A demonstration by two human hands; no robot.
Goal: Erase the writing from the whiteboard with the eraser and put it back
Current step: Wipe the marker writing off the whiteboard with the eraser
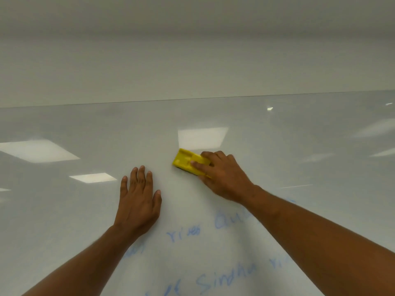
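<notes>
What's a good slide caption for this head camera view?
Right hand presses a yellow eraser to the whiteboard above faint blue writing, left hand braced flat.

We record a bright yellow eraser against a glossy white whiteboard. The board carries pale rectangular reflections of ceiling lights. Faint blue handwriting marks its lower area, partly smeared and blurred. Above the board's thin dark top edge we note a plain off-white wall.
</notes>
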